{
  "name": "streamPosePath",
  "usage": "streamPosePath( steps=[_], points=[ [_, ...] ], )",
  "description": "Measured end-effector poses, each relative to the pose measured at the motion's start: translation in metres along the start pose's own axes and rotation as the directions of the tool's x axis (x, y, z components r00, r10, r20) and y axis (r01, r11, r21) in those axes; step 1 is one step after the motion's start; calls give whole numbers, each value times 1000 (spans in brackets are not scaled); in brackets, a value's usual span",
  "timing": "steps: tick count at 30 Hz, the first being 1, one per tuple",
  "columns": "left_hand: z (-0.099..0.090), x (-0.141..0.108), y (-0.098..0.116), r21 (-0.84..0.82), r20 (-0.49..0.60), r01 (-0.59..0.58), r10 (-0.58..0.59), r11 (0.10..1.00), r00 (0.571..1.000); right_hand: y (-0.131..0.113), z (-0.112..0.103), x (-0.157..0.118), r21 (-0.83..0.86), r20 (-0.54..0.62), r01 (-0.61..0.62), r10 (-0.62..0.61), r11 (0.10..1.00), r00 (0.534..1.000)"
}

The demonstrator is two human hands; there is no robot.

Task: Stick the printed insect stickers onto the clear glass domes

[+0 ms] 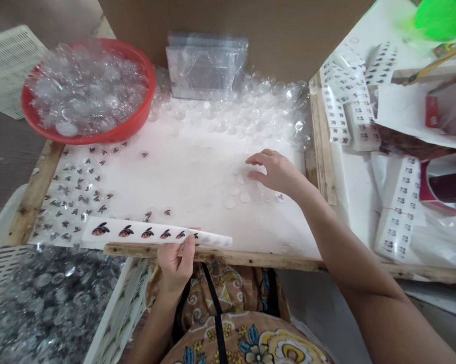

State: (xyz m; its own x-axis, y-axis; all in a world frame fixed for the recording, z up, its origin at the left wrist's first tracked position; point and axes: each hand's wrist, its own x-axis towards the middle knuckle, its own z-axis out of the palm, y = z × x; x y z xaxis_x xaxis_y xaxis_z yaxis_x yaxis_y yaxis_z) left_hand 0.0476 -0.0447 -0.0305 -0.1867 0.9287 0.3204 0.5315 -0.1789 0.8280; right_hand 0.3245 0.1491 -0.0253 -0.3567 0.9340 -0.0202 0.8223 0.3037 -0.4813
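At the table's front edge my left hand (179, 260) pinches a long white strip of stickers (134, 231) printed with small dark and pink insect-like figures. The strip lies slanted, running leftward from my fingers. My right hand (271, 169) hovers over or rests on the right part of the white table surface (197, 187), thumb and fingers apart, with nothing visible in it. Beside its fingertips are a few small clear discs (244, 196). More clear pieces, with stickers on them, are scattered at the left (79, 197).
A red basin (148, 96) heaped with clear pieces stands back left. Plastic bags (208, 65) lean on a cardboard box (228, 20). Sticker strips (398, 207) lie right, beyond a wooden edge (324, 151). A white crate (114, 308) of clear pieces stands lower left.
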Motion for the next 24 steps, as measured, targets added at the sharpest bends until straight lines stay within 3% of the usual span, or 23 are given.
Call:
streamPosePath(
  steps=[4,10,15,24],
  points=[
    [1,1,2,-19,-5,20,-20,1000,1000,-2,-2,-10,-17,81,-32,33,999,996],
    [1,-2,-1,4,-7,32,-32,999,999,-5,4,-13,-25,11,-40,40,999,999],
    [2,0,3,16,-39,47,-46,999,998,-5,7,-20,-40,-72,59,-62,997,995],
    [3,1,5,-10,-23,43,-43,999,999,-8,7,-30,-2,-46,56,-56,998,997]
  ],
)
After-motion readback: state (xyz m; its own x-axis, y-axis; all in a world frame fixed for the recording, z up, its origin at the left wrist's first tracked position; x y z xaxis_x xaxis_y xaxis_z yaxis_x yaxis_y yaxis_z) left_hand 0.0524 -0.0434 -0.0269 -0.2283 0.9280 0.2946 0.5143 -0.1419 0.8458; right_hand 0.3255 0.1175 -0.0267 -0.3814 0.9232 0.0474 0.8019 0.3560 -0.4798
